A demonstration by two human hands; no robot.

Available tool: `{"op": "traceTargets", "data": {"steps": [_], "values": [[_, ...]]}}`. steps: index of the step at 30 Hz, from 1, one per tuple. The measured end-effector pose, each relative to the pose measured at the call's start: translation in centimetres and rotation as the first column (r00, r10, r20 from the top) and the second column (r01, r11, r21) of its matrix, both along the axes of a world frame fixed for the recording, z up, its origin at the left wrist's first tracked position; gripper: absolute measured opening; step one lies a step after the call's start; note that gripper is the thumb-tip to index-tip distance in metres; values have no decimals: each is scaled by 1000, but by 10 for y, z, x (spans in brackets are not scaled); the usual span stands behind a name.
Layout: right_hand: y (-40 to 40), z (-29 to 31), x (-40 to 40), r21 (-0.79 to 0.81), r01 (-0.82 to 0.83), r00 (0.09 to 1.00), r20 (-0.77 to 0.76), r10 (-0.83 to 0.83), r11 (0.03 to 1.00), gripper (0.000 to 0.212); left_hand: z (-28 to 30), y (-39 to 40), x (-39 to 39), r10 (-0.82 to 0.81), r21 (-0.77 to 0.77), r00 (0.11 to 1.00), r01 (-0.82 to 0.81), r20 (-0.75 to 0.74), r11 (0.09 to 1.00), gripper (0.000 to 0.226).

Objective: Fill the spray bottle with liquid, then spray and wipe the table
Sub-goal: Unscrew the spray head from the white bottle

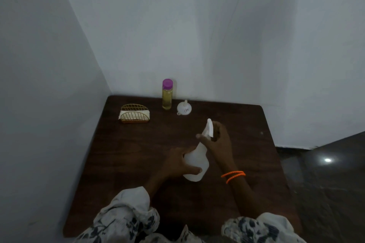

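A white spray bottle (197,162) stands tilted in the middle of the dark wooden table (122,163). My left hand (175,163) grips its body from the left. My right hand (219,138) is closed around its white spray head (209,128). At the back of the table stands a clear bottle of yellow liquid (167,96) with a purple cap. A small white funnel (184,107) lies just to its right. A gold wire holder with folded white cloths (134,114) sits at the back left.
The table fits into a corner, with white walls (177,35) at its back and left. Its right edge drops to a dark tiled floor (325,173). Orange bangles (233,175) circle my right wrist.
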State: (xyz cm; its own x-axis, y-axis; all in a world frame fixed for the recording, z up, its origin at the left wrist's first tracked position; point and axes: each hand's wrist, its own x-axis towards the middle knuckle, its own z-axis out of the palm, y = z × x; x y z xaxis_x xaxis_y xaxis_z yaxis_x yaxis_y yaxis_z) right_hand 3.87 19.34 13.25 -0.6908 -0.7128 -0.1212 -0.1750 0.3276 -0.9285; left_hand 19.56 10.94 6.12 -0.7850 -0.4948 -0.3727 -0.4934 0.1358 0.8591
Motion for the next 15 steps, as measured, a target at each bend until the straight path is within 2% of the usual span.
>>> {"op": "traceTargets", "data": {"steps": [1, 3, 4, 6, 9, 12, 15], "values": [[-2, 1, 3, -7, -11, 1000, -26, 11, 1000, 67, 0, 0, 0, -16, -22, 1000, 16, 0, 1000, 95], [-6, 2, 4, -50, 11, 1000, -21, -12, 999, 60, -2, -1, 1, -46, -15, 999, 46, -8, 999, 92], [-8, 3, 3, -72, 40, 999, 27, -38, 997, 55, -2, -2, 1, -49, 17, 999, 49, -20, 999, 88], [-12, 6, -3, -126, 97, 970, 236, -65, 987, 47, -1, -4, 3, -51, 75, 998, 54, -49, 996, 77], [-13, 8, -10, -217, 42, 869, 490, 71, 975, 36, 2, -5, 5, -58, 120, 993, 70, -100, 990, 68], [-11, 6, -15, -291, -71, 764, 599, 239, 954, 32, 7, -5, 4, -63, 132, 989, 81, -131, 988, 66], [-10, 5, -15, -337, -44, 663, 695, 280, 941, 29, 6, -4, 2, -75, 102, 988, 89, -136, 991, 69]]}}
